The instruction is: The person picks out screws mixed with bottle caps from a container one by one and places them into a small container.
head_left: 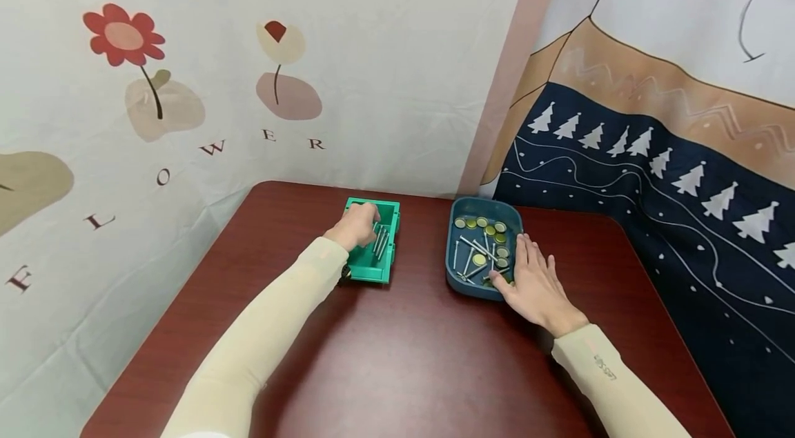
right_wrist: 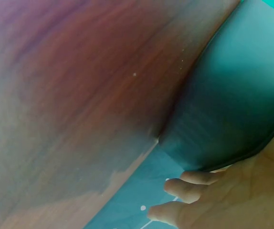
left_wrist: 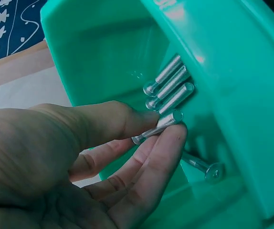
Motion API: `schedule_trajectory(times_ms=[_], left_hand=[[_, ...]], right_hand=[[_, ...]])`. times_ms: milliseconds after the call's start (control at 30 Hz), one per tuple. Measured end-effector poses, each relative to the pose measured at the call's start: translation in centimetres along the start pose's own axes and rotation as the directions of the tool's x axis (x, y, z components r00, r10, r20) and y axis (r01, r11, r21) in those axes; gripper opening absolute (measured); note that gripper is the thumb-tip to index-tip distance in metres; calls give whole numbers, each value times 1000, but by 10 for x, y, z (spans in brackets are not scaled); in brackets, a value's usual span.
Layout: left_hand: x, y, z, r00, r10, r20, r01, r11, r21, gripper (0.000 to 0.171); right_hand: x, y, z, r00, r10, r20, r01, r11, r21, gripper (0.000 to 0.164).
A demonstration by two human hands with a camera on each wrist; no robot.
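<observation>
In the left wrist view my left hand (left_wrist: 113, 152) pinches a silver bolt (left_wrist: 169, 121) between thumb and fingertips, inside the green bin (left_wrist: 103, 38). Beside it lie several similar bolts (left_wrist: 168, 76) in a slanted row, and one more bolt (left_wrist: 212, 171) shows its round head below the fingers. From the head view, my right hand (head_left: 535, 286) rests at the right side of the blue tray (head_left: 456, 286), its fingers extended along the outside and the thumb over the rim. Long bolts (head_left: 467, 262) and round yellowish discs (head_left: 479, 259) lie mixed in that tray.
The green bin (head_left: 368, 275) stands left of the tray on the dark red table (head_left: 410, 355), with a gap between them. Behind the table hangs a pale flower-printed cloth (head_left: 385, 79); a navy cloth with white trees (head_left: 621, 176) hangs at the right.
</observation>
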State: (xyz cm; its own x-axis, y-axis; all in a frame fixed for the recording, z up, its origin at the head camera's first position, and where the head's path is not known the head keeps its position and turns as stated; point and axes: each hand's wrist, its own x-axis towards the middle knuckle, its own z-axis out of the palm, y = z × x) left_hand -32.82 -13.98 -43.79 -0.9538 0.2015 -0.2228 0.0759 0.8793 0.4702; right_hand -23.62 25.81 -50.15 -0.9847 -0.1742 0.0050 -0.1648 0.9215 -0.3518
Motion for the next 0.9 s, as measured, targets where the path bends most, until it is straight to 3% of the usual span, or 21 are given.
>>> schedule_trajectory(times_ms=[200, 367, 633, 900], left_hand=[[-1, 2, -3, 1000, -14, -7, 14, 1000, 5, 51], [-7, 5, -6, 998, 0, -68, 0, 1000, -9, 47], [-18, 29, -9, 969, 135, -208, -139, 990, -6, 34], [-23, 62, 3, 955, 224, -196, -222, 974, 32, 35]], right_hand=[[-1, 1, 1, 1000, 6, 10, -6, 1000, 5, 112], [-4, 2, 3, 1000, 7, 18, -7, 1000, 14, 113], [-4, 3, 1, 1000, 6, 9, -6, 1000, 18, 114], [0, 0, 1, 1000, -4, 8, 4, 1000, 9, 113]])
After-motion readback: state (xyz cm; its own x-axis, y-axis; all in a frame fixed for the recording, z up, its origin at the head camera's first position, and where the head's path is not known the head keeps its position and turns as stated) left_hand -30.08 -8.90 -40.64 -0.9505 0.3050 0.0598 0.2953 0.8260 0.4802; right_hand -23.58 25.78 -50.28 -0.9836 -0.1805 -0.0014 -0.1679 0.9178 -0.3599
